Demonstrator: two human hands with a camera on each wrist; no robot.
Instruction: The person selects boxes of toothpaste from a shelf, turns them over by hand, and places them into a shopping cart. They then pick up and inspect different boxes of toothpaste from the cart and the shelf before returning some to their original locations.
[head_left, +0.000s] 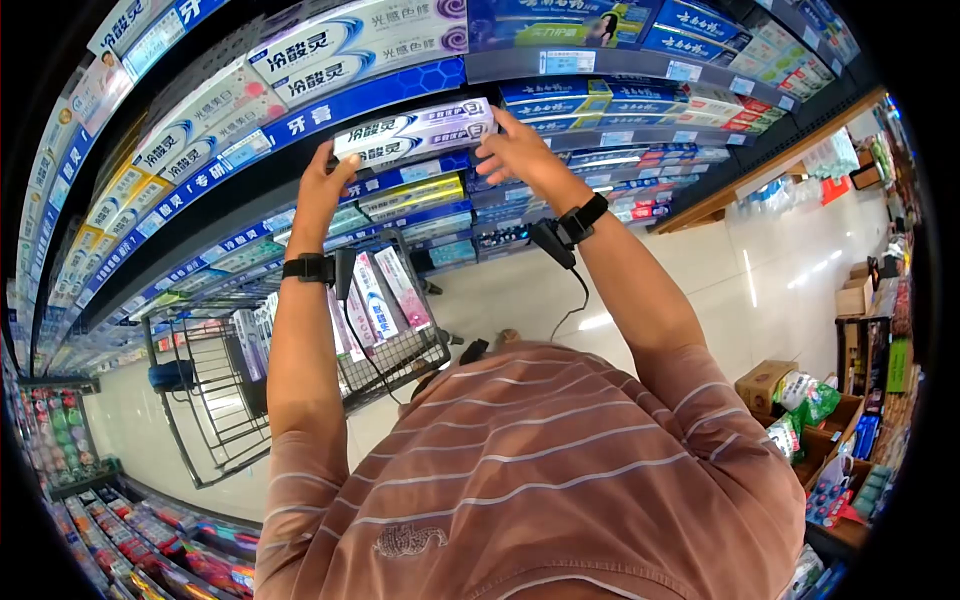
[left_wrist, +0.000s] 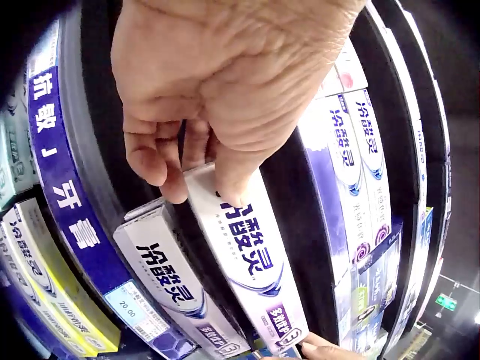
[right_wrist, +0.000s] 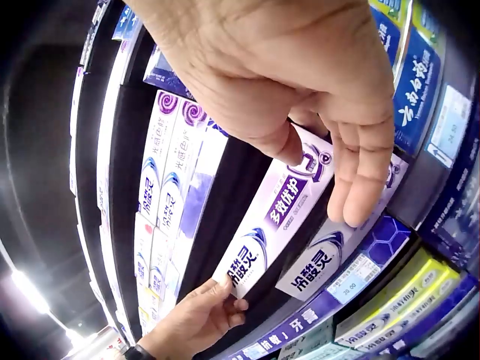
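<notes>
L. hand (head_left: 322, 182) pinches left end of far Lengsuanling toothpaste carton (right_wrist: 274, 210) at shelf (left_wrist: 81, 214), R. hand (head_left: 527, 155) loosely extended at right end; step appears to be aligning w/ near carton (right_wrist: 316, 260), next prob. needing level push.

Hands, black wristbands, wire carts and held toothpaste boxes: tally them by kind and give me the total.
Hands: 2 (left hand, right hand)
Black wristbands: 2
Wire cart: 1
Held toothpaste box: 1
Total: 6
</notes>
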